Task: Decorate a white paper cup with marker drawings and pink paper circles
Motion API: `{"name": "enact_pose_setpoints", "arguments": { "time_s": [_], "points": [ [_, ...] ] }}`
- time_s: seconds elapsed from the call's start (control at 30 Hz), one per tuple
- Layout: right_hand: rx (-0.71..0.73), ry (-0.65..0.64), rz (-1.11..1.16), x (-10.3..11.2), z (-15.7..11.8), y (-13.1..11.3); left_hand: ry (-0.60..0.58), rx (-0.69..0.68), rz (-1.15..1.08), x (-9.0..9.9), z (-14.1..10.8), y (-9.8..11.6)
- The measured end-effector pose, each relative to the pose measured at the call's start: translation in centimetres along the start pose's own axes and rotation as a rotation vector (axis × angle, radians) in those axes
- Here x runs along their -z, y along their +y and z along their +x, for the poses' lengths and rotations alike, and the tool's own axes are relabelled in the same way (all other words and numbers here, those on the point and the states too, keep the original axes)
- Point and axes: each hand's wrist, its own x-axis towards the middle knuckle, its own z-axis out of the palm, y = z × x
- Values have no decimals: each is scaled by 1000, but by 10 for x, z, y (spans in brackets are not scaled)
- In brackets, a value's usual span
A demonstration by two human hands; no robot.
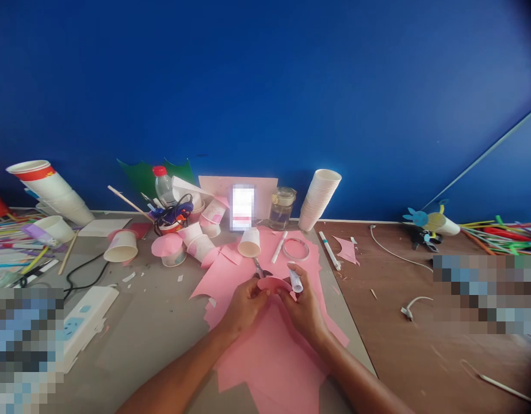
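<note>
Pink paper curve [274,283] | pinched between left grip [243,305] and right grip [303,310], both closed on it | right grip also clasps small white tube [295,280] | scissors [259,268] just beyond left grip, on pink paper sheets [265,356]

Scissors [259,268] partly hidden behind the left hand [244,306]

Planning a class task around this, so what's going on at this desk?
A person holds a curved piece of pink paper between their left hand and right hand, with a small white tube pinched in the right hand too. Scissors sit just beyond the hands, over loose pink paper sheets. Paper cups stand and lie further back.
</note>
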Motion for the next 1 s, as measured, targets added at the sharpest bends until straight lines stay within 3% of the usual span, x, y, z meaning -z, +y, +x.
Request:
{"name": "enact_pose_setpoints", "arguments": {
  "time_s": [0.13,0.33,0.67,1.0],
  "points": [
    [51,3,23,2,-1,-5,21,-43,-20,-2,0,7],
    [72,6,63,1,-3,-4,91,68,-13,1,1,2],
    [39,34,63,-1,-1,2,46,91,-45,0,0,1],
    [115,235,-74,2,6,11,77,146,-60,1,3,-5]
  ]
}}
